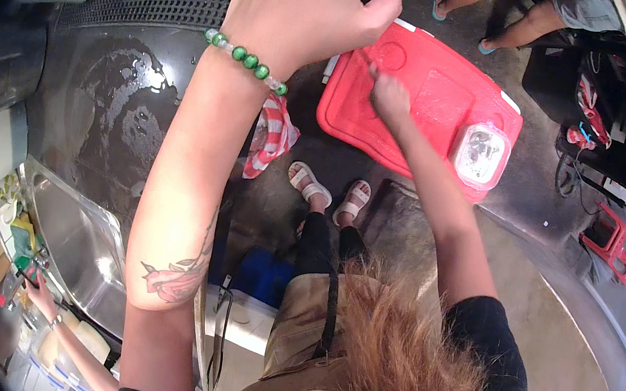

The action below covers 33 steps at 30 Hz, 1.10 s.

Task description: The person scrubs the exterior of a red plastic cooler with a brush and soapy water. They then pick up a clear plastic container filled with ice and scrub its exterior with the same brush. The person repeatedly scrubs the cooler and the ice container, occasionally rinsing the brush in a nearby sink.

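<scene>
My left hand [308, 8], with a green beaded bracelet on its wrist, is raised close to the camera at the top. Its thumb points right, and its fingers run out of the picture. Lower down, my right hand [391, 98] is over the red plastic lid [445, 88] of a large box, its fingers mostly curled. Something thin and blurred extends from it; whether this is a finger or a held thing cannot be told. A clear plastic food container [479, 156] stands on the lid's near right corner.
At left are a wet dark metal worktop [117, 104] and a steel sink [75, 241]. A red-and-white striped cloth [273, 137] hangs at the worktop's edge. Another person's hand [42, 296] is at lower left; someone's legs [524, 30] show at upper right. A red plastic stool [614, 247] is at right.
</scene>
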Each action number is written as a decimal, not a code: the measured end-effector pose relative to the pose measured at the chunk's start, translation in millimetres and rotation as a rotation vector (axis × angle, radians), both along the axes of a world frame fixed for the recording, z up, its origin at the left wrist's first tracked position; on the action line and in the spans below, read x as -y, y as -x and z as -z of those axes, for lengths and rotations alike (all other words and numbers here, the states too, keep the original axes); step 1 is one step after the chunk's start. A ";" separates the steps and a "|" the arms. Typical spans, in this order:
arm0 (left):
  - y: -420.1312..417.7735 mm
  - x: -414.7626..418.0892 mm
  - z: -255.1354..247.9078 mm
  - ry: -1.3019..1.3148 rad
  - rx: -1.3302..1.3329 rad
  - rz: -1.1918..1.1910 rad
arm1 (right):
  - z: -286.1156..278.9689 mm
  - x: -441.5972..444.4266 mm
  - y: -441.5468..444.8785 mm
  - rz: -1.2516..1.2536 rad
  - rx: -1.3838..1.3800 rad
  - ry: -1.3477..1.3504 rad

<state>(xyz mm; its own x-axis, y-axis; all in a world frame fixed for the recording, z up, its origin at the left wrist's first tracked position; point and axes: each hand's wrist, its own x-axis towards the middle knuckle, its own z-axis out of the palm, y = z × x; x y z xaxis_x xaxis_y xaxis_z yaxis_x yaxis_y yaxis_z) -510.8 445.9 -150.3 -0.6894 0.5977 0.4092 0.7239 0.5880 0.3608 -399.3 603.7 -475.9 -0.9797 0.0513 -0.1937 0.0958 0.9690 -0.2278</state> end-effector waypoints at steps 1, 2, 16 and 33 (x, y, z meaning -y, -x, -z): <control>0.4 1.1 -2.8 0.003 0.012 -0.011 | -6.1 1.6 -21.6 -0.016 0.032 0.057; -0.1 0.7 -3.9 -0.002 0.027 -0.017 | -12.0 -2.1 -43.8 -0.026 0.067 0.105; -0.8 -7.0 -1.1 0.003 -0.009 -0.007 | -32.9 -158.4 -236.2 0.769 0.035 0.123; -0.7 -4.2 -0.1 0.022 -0.048 0.017 | -9.6 -16.8 -0.3 0.317 -0.074 0.258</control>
<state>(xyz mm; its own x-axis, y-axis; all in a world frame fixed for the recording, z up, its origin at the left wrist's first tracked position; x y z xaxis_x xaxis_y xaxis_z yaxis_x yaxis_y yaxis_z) -510.1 450.0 -150.2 -0.6591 0.6181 0.4284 0.7499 0.5830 0.3125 -399.0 620.5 -466.3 -0.9350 0.3115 -0.1697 0.3545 0.8044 -0.4766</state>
